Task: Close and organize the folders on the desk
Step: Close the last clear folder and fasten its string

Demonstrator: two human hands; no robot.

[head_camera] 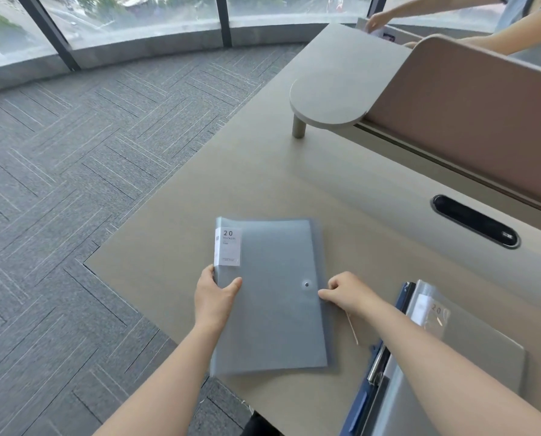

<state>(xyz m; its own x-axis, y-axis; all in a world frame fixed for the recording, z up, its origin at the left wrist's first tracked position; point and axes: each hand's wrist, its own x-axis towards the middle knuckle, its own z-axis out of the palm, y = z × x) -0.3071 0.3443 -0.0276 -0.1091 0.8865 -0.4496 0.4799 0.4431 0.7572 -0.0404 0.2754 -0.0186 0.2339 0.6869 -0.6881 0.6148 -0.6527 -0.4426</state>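
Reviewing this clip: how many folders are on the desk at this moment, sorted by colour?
Translucent grey folders: 2. One is held at its edges by the left hand and right hand; the other lies at the right.
Dark blue folders: 1, partly under the right forearm, with a metal clip.
Total: 3 folders that I can make out on the desk.

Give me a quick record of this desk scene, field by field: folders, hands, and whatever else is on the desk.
main folder: grey folder, closed, flat on the desk
label: "20 pockets" sticker on the spine side
snap: snap button near the right edge
left hand: grip on the spine edge
right hand: pinching the right edge
other folders: stack of folders at right, a blue folder among them
background: second person's hand at the far desk
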